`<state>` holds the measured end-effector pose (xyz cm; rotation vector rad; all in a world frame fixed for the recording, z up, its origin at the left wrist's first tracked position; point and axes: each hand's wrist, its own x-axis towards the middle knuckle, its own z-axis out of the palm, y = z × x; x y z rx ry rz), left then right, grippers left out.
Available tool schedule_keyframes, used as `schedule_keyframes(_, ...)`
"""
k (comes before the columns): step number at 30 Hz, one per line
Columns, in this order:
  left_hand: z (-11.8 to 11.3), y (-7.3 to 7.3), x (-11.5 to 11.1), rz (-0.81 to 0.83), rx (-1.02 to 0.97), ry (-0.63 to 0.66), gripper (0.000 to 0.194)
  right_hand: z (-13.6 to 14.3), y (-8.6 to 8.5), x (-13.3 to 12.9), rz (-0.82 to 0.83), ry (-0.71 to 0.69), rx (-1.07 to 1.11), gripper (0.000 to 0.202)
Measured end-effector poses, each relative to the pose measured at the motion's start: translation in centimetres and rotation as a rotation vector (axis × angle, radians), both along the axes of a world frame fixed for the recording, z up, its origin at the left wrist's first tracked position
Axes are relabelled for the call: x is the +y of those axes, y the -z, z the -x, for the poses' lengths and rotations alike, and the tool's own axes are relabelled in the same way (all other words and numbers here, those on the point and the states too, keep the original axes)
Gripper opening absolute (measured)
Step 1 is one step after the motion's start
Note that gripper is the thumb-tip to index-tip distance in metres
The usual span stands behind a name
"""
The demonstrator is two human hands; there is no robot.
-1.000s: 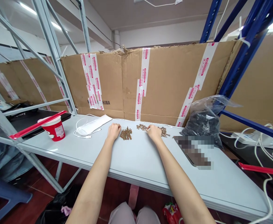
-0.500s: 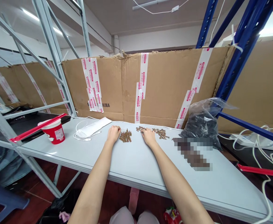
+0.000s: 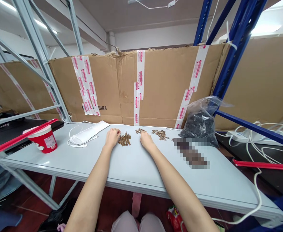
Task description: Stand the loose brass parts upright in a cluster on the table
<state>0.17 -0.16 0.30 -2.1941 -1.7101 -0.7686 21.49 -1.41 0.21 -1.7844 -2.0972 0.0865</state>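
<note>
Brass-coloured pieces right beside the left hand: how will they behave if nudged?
The brass-coloured pieces seem to stand upright and look narrow, so a nudge would probably tip some. They're packed closely, so one going over may knock its neighbours. Their metallic sheen suggests stiff and perhaps slippery, though they're too small here to be sure.

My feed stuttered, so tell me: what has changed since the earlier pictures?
The right hand moved left, away from the larger loose pile of small brass-coloured metallic pieces; whether it grasped or released any is unclear. The left hand stayed beside the cluster of similar upright pieces; the red-and-white cup stayed put.
</note>
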Motion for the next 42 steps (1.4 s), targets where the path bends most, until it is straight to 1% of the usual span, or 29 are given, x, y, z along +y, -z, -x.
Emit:
schedule_keyframes(3,-0.6,-0.2,-0.2,-0.024,0.02,0.033,0.018,0.3,0.0,0.2,-0.001,-0.015,0.054,0.029)
schedule_keyframes(5,-1.2,-0.5,-0.5,-0.059,0.041,0.065,0.017,0.4,0.1,0.7,-0.02,-0.046,0.164,0.025)
schedule_keyframes(6,-1.6,-0.6,-0.8,-0.087,0.053,0.091,0.017,0.4,0.1,1.0,-0.031,-0.061,0.277,0.022)
schedule_keyframes(8,-2.5,-1.0,-1.3,-0.159,0.079,0.164,0.016,0.6,0.1,1.6,-0.018,-0.076,0.601,0.016)
schedule_keyframes(11,-3.7,-1.4,-2.0,-0.264,0.127,0.284,0.022,1.1,0.0,2.1,0.091,-0.114,1.078,0.011)
schedule_keyframes(13,-4.2,-1.6,-2.2,-0.307,0.161,0.326,0.023,1.5,-0.1,2.0,0.145,-0.196,1.282,0.012)
schedule_keyframes(15,-4.4,-1.6,-2.3,-0.336,0.182,0.337,0.019,1.9,-0.2,1.6,0.167,-0.257,1.377,0.016)
schedule_keyframes(17,-4.4,-1.6,-2.2,-0.355,0.184,0.332,0.019,2.1,-0.4,1.0,0.187,-0.264,1.408,0.02)
schedule_keyframes(19,-4.3,-1.7,-2.2,-0.361,0.181,0.328,0.02,2.1,-0.7,0.5,0.222,-0.241,1.412,0.023)
schedule_keyframes(24,-4.3,-1.8,-2.4,-0.316,0.216,0.328,0.021,1.8,-1.4,-0.1,0.35,-0.174,1.37,0.027)
schedule_keyframes(31,-4.7,-1.9,-2.7,-0.238,0.202,0.301,0.019,1.9,-1.6,0.2,0.402,-0.215,1.412,0.029)
schedule_keyframes(37,-4.5,-2.1,-2.7,-0.238,0.228,0.254,0.02,2.0,-1.9,-0.2,0.45,-0.276,1.486,0.032)
schedule_keyframes(42,-4.3,-2.2,-2.5,-0.247,0.19,0.259,0.02,1.9,-1.7,0.0,0.459,-0.252,1.502,0.034)
